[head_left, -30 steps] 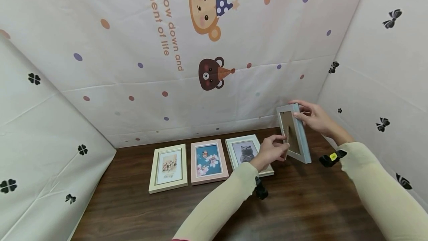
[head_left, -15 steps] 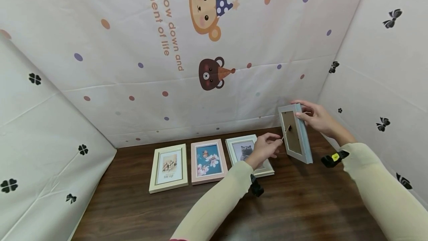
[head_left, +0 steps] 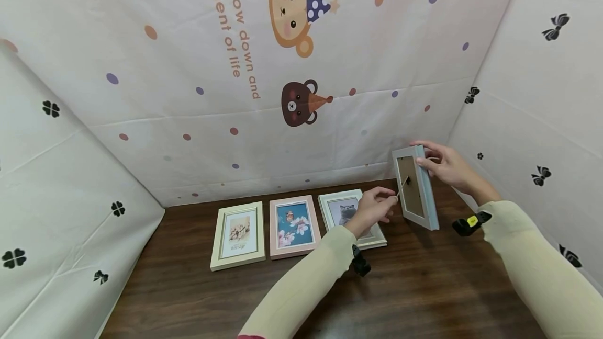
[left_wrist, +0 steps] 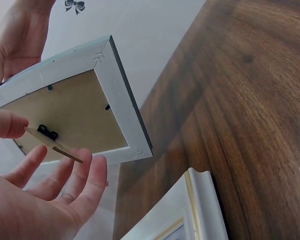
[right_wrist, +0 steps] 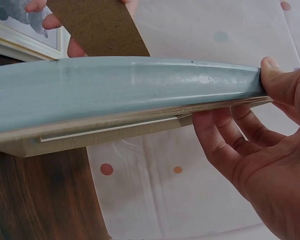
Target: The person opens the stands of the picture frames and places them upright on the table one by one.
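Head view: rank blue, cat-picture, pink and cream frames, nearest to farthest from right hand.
1. Blue frame: gripped by the right hand, at the far right of the four.
2. Cat-picture frame: next to the left, partly covered by the left hand.
3. Pink frame: left of the cat-picture one.
4. Cream frame: leftmost.

Since a second ago, the left hand (head_left: 374, 209) has drawn back from the light-blue frame (head_left: 428, 192) toward the left edge of the table (head_left: 188, 297), and the brown support flap (left_wrist: 52, 144) at its fingers now juts out from the back panel (left_wrist: 77, 107), more of which shows.
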`<state>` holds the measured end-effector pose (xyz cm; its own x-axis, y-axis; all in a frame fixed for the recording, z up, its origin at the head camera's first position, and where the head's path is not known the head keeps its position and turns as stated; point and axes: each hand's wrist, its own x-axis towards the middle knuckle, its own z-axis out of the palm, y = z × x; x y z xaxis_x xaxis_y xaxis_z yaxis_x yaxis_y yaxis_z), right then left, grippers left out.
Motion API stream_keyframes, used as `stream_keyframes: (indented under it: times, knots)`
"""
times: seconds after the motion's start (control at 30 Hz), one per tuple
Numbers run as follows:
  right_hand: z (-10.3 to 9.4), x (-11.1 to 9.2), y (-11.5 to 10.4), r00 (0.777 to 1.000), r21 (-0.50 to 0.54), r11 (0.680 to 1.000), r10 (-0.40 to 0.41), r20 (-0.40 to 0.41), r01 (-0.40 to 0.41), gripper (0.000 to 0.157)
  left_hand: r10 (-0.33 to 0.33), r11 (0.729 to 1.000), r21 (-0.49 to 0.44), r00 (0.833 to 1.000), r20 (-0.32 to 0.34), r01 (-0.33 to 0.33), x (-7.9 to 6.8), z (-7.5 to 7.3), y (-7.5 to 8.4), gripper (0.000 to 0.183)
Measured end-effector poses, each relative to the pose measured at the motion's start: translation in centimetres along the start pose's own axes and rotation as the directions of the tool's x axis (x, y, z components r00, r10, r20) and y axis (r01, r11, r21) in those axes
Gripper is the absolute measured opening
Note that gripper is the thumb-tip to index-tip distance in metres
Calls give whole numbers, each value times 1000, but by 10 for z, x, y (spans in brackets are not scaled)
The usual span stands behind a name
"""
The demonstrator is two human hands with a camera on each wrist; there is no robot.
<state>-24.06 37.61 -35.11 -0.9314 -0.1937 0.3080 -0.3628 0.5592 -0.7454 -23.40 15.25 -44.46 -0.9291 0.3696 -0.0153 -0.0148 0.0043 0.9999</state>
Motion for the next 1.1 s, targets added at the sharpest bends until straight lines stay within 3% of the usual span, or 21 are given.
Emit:
stream_keyframes:
  times: [0.17,0.27,0.33,0.43,0.5,0.57,0.63,0.8,0.87,0.97,1.1]
  knots:
    - [0,3,-6,1000,-4,1000,29,-8,-29,44,53,992,115,999,3,-53,0,-4,5,21]
    - [1,5,-11,998,-29,998,54,-8,-55,45,171,959,234,985,-32,-159,-1,-4,12,20]
    - [1,6,-14,998,-52,997,65,-4,-65,46,294,909,322,954,-49,-264,-4,-1,18,21]
    - [3,6,-16,997,-70,994,79,-6,-80,45,465,797,455,884,-43,-397,-10,7,29,22]
    - [4,7,-17,997,-78,993,83,-7,-83,46,533,730,521,846,-26,-443,-16,14,36,24]
    - [5,8,-18,996,-76,993,86,-13,-87,46,552,700,549,834,-12,-456,-21,22,42,27]
    - [7,9,-19,996,-74,993,86,-19,-87,46,529,711,552,848,-13,-435,-25,30,46,32]
    - [13,12,-23,999,-93,994,51,-16,-53,48,348,805,531,935,-66,-263,-29,44,49,52]
    - [15,12,-24,1000,-119,993,20,-6,-20,48,272,833,519,959,-86,-189,-28,46,47,58]
    - [19,12,-27,1000,-156,987,-20,15,22,48,204,859,496,973,-111,-124,-26,49,43,59]
    - [24,12,-29,999,-184,982,-32,19,35,49,173,890,448,973,-150,-89,-24,50,38,52]
